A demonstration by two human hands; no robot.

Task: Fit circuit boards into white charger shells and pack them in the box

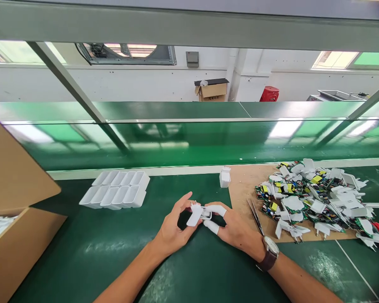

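Between both hands, over the green tabletop, is a small white plastic charger part (195,215) with a flat plate and a frame-like end. The fingers and thumb of my left hand (176,225) pinch the side with the flat plate. My right hand (232,227), with white finger covers on thumb and forefinger and a watch on the wrist, grips the frame-like end. Fingers partly hide the part's details. Just beyond the hands stands a small white box-shaped housing (225,177). Metal tweezers (255,216) lie to the right of my right hand.
A heap of circuit boards with white plug pieces (293,204) covers much of a brown cardboard sheet (241,181) at right. A white compartment tray (115,191) sits at left. An open cardboard box (28,244) holds white pieces at far left. A raised ledge (177,168) runs behind.
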